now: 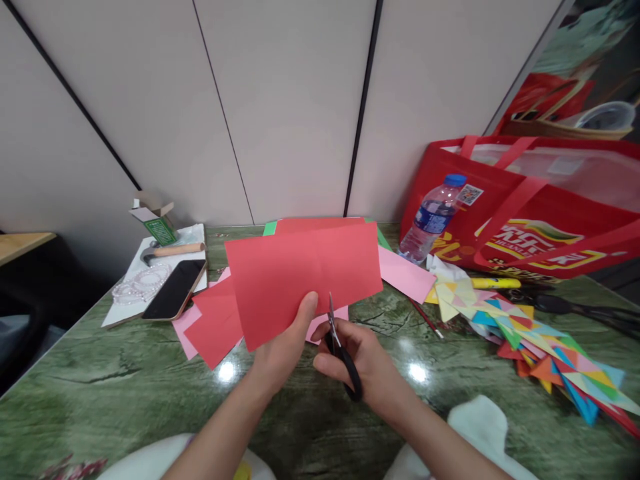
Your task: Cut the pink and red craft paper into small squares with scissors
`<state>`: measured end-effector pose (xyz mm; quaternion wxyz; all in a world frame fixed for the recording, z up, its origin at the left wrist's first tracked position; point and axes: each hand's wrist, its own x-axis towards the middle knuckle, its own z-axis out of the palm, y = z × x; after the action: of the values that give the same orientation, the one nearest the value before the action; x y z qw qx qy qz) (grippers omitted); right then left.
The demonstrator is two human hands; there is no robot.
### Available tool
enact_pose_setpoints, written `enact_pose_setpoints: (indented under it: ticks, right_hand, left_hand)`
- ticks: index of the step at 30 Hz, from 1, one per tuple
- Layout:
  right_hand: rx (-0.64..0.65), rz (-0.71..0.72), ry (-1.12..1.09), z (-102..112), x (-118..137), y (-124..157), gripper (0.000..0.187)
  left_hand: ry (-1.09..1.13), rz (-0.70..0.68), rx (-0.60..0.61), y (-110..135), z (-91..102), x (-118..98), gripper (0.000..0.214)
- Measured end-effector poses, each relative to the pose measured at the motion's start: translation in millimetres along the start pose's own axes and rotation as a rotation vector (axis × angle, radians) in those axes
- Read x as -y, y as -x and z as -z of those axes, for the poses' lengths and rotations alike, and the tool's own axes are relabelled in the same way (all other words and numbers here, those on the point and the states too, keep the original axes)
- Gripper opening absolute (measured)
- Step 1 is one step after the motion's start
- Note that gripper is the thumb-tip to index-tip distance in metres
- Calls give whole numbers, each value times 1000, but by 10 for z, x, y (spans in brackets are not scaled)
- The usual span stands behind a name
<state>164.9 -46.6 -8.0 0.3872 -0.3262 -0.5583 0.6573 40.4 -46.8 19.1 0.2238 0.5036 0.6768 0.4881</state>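
Observation:
A sheet of red paper [295,273] is held up in front of me by my left hand [285,340], thumb on its near face and the other fingers hidden behind. Black-handled scissors [345,363] are in my right hand [367,363], whose fingers are wrapped about the handles. Their blades point up at the sheet's lower edge, just right of my left thumb. I cannot tell whether the blades have cut into it. Below and behind the sheet, more red paper [215,327] and pink paper [407,273] lie on the table.
The green marbled table [150,393] meets a grey partition. At left are a phone [175,290], a hammer [175,250], and a small green box [157,225]. To the right stand a water bottle [433,220] and a red bag [540,213], with colourful folded paper [545,340] before them.

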Motion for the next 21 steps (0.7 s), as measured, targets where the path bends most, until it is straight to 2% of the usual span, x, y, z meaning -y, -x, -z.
enact_pose_setpoints:
  ticks: [16,21]
  right_hand:
    - [-27,-66,-2,-13,-58,-10,38]
    - [-48,-43,-21,-10,-18,-10,44]
  left_hand:
    - [10,17,-15,-7,19,-5,38]
    - [-6,-8,43,22,5,-44,32]
